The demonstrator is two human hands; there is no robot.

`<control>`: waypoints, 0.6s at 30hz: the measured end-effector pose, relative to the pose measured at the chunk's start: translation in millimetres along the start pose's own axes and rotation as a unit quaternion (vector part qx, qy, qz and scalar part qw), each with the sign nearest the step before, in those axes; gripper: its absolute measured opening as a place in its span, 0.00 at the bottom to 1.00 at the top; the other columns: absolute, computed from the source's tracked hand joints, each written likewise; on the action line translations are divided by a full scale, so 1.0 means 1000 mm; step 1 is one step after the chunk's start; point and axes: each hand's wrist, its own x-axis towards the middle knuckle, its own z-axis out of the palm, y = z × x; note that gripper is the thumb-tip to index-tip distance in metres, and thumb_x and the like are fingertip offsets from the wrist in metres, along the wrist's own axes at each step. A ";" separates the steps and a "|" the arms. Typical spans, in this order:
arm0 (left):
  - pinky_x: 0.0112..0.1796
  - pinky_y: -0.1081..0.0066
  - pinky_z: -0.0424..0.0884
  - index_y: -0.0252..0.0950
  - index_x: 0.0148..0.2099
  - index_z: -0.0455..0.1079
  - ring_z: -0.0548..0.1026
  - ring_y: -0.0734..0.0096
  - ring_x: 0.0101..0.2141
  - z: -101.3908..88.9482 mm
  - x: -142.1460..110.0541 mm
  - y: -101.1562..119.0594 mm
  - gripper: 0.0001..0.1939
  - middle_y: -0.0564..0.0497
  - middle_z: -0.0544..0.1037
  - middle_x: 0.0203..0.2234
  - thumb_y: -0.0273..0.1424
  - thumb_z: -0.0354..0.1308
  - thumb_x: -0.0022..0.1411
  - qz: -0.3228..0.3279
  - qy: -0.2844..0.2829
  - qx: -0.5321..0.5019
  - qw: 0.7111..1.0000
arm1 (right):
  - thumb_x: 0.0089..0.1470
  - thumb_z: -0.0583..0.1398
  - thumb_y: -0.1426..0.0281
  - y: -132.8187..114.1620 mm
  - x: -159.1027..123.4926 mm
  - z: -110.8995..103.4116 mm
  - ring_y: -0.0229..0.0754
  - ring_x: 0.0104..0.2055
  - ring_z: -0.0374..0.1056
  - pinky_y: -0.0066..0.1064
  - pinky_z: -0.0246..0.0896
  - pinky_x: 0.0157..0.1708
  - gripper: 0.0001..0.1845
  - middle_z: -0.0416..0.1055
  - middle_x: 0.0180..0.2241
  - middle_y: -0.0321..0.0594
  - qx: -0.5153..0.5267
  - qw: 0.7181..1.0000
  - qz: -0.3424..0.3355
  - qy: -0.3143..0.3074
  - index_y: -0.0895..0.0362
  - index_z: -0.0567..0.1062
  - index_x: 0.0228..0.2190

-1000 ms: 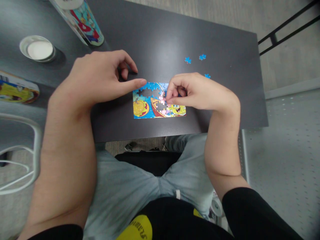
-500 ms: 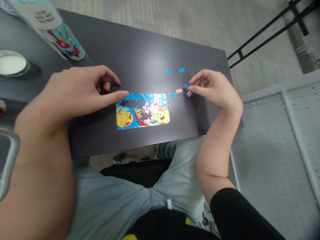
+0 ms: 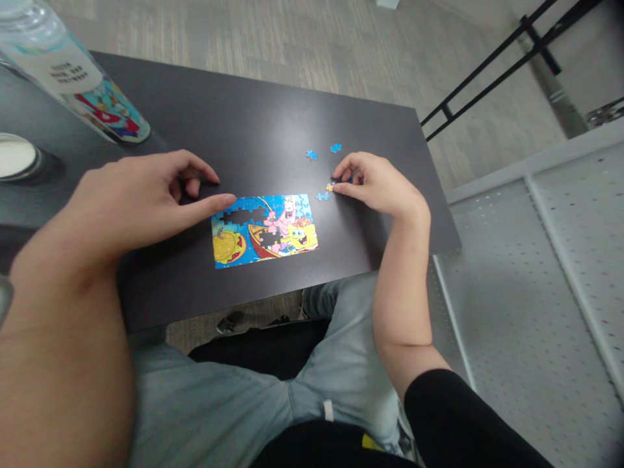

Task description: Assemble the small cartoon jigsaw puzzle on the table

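A partly assembled jigsaw puzzle point(image 3: 305, 237) with a cartoon picture lies flat on the dark table, with gaps at its upper left and lower middle. My left hand point(image 3: 185, 185) rests at its upper-left corner, thumb stretched onto or just over the edge and the other fingers loosely curled. To the puzzle's right, my right hand point(image 3: 363, 182) hovers low with thumb and forefinger slightly apart, right beside a yellow-pink puzzle piece point(image 3: 330, 187). A blue piece point(image 3: 322, 196) lies just below that. Farther back lie two more blue pieces, one point(image 3: 311, 155) left of the other point(image 3: 336, 148). My right hand partly covers other pieces.
A clear bottle-like container point(image 3: 92, 91) with a cartoon label stands at the table's back left. Nearer is a round container with a white top point(image 3: 17, 157). The table's right edge borders a grey perforated panel point(image 3: 526, 312) and black metal bars point(image 3: 468, 91).
My right hand has moved left over the table to the yellow-pink piece, its fingers held much the same. My left hand stays at the puzzle's corner. The whole view has shifted slightly.
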 end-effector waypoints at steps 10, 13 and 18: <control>0.40 0.57 0.67 0.49 0.60 0.83 0.86 0.47 0.42 -0.001 0.001 -0.001 0.42 0.49 0.87 0.46 0.73 0.56 0.62 -0.001 -0.012 -0.003 1.000 | 0.68 0.79 0.72 0.004 0.001 0.002 0.51 0.43 0.76 0.52 0.77 0.59 0.07 0.83 0.47 0.44 0.007 0.999 0.023 0.045 0.52 0.88 0.43; 0.40 0.57 0.67 0.49 0.60 0.83 0.86 0.47 0.42 0.000 0.001 0.000 0.42 0.49 0.87 0.46 0.73 0.56 0.62 0.002 -0.013 -0.008 1.000 | 0.65 0.80 0.71 0.004 0.001 0.001 0.53 0.44 0.76 0.55 0.79 0.60 0.07 0.84 0.47 0.45 0.004 1.000 0.015 0.021 0.51 0.90 0.43; 0.40 0.57 0.67 0.48 0.61 0.84 0.86 0.48 0.42 0.001 0.002 -0.001 0.43 0.49 0.87 0.46 0.73 0.55 0.61 0.005 -0.012 -0.011 1.000 | 0.69 0.73 0.73 0.004 -0.001 0.002 0.48 0.42 0.76 0.48 0.78 0.57 0.11 0.87 0.50 0.43 0.004 1.000 -0.009 0.005 0.50 0.94 0.50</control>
